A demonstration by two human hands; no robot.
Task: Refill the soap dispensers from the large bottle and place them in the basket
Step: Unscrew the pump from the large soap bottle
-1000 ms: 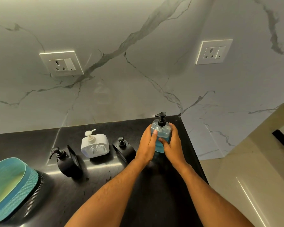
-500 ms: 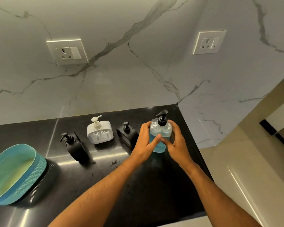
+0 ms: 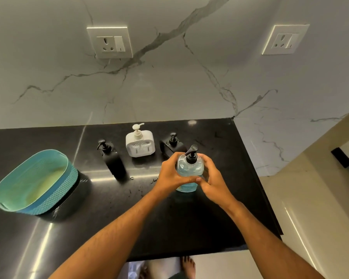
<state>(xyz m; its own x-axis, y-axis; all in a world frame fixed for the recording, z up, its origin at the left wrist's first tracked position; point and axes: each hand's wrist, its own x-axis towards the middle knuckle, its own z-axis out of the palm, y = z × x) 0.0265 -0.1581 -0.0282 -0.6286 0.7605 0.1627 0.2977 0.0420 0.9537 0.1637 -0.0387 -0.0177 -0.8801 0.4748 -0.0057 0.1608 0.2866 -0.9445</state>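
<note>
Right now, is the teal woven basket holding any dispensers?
Empty: the teal woven basket shows only its bare pale floor; all dispensers stand outside it on the counter.

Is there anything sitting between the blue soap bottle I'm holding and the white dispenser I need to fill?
Nothing visible blocks it. Both hands, left hand and right hand, grip the blue soap bottle; the white dispenser stands behind and to its left across bare black counter. A black dispenser sits just right of that path.

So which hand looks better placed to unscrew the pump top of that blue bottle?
Probably the right hand: its fingers lie nearest the black pump, while the left hand wraps the blue soap bottle and can steady it.
</note>
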